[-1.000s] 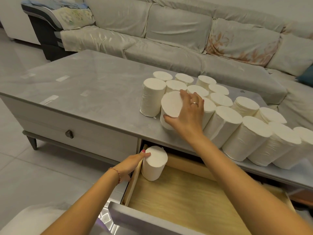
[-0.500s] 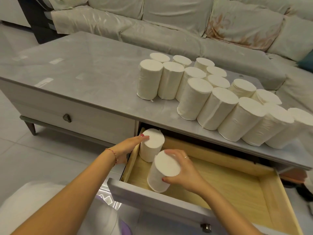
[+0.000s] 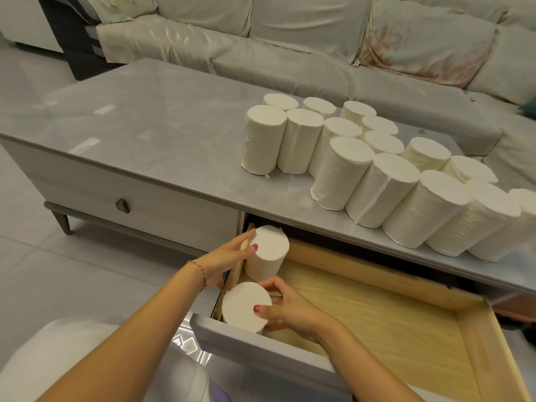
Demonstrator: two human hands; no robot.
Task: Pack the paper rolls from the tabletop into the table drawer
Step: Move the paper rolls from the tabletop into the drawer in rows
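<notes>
Several white paper rolls (image 3: 342, 166) stand upright in a cluster on the grey tabletop (image 3: 162, 126). Below its front edge, the wooden drawer (image 3: 377, 309) is pulled out. Two rolls stand in the drawer's left end. My left hand (image 3: 229, 259) rests against the far roll (image 3: 268, 252) at the back left corner. My right hand (image 3: 287, 307) grips the near roll (image 3: 246, 307), which stands against the drawer's left wall just behind its grey front panel.
A shut drawer with a dark knob (image 3: 122, 206) is to the left. A light sofa (image 3: 290, 39) runs behind the table. Most of the open drawer's wooden bottom is bare to the right. Pale tiled floor (image 3: 87, 274) lies to the left.
My right hand has carried its roll from the tabletop down into the drawer and shifted it left, against the drawer's left wall. My left hand stays on the far roll.
</notes>
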